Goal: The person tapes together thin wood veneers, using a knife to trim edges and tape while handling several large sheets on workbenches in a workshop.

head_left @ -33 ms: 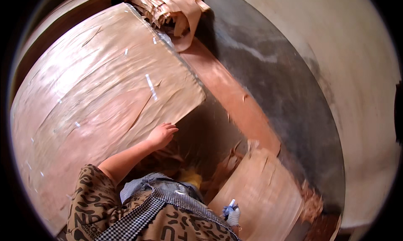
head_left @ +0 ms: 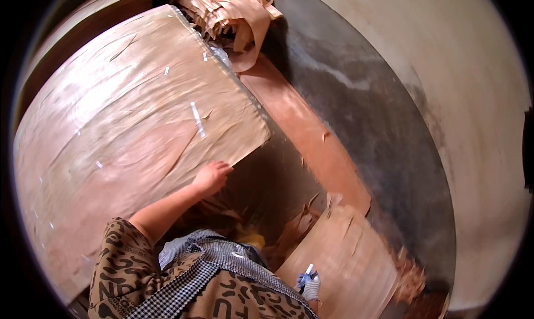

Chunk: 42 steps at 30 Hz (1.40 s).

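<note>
A broad stack of thin wood veneer sheets fills the left side, its top sheet wrinkled, cracked and dotted with short white tape strips. My bare left hand lies at the near edge of this stack, fingers stretched out and close together, holding nothing visible. At the lower right, my right hand wears a grey-white and blue glove. Its fingers are closed around a small white-ended object whose kind I cannot make out. That hand is over or beside a smaller pile of veneer.
A long reddish veneer strip runs along the dark floor between the two piles. A bundle of loose veneer strips stands at the far end. Torn scraps lie at the right, with a pale wall beyond.
My left hand sits very slightly further left along the stack's edge. The view has shifted a little; my right hand still grips the small object.
</note>
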Each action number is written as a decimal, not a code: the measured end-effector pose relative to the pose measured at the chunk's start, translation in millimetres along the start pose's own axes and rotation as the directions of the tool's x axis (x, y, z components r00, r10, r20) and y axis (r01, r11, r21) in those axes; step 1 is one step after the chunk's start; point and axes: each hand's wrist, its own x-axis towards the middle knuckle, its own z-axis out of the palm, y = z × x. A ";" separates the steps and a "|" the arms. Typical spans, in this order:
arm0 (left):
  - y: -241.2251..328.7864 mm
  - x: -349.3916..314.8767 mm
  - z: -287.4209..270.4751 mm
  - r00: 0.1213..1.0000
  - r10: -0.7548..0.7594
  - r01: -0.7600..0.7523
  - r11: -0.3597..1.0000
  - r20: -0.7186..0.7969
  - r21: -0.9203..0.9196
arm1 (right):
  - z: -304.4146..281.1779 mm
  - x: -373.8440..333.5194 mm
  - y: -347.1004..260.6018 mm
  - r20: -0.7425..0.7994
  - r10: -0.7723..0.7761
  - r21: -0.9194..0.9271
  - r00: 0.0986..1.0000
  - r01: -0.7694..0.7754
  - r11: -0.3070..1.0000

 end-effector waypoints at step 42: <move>1.4 361.1 125.4 -0.471 -0.605 0.879 -0.265 -0.642 -0.396 | 737.1 206.4 -676.0 0.785 0.620 0.079 -0.013 0.994 -0.079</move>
